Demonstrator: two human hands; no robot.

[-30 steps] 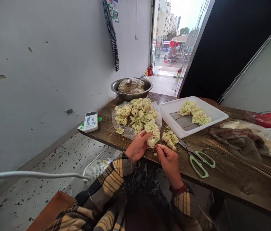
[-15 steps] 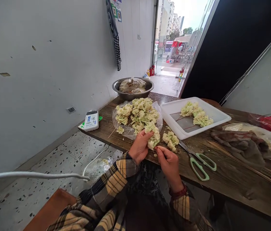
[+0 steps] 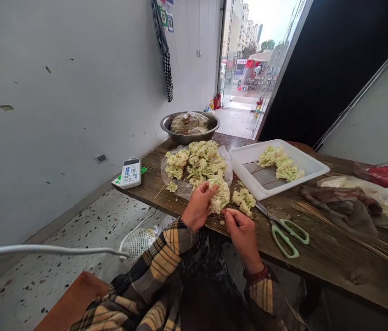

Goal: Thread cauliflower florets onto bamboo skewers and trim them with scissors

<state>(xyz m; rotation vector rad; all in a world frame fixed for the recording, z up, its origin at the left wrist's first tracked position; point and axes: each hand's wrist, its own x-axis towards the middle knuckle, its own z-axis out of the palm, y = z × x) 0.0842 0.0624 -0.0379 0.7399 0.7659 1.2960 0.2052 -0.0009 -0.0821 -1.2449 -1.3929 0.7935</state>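
Observation:
My left hand (image 3: pixel 199 206) grips a piece of pale cauliflower (image 3: pixel 220 198) between thumb and fingers, over the table's front edge. Close beside it, my right hand (image 3: pixel 242 229) pinches what looks like a thin brown skewer at the cauliflower's lower side; most of the skewer is hidden. Behind the hands a heap of cauliflower florets (image 3: pixel 202 158) lies on a clear plastic bag (image 3: pixel 228 168), with thin sticks among them. Another cauliflower cluster (image 3: pixel 244 201) rests on the table just right of the held piece. Green-handled scissors (image 3: pixel 285 234) lie right of my right hand.
A white tray (image 3: pixel 254 186) holds cauliflower on thin skewers. At the back stands a metal basin (image 3: pixel 188 136) with a plastic bag inside. A white device (image 3: pixel 131 174) sits at the left corner. To the right are a brown cloth (image 3: pixel 345 209) and a bundle of thin sticks (image 3: pixel 379 250).
My left hand has shifted slightly, its fingers now lying a little differently against the cauliflower. My right hand stays pinched in nearly the same place.

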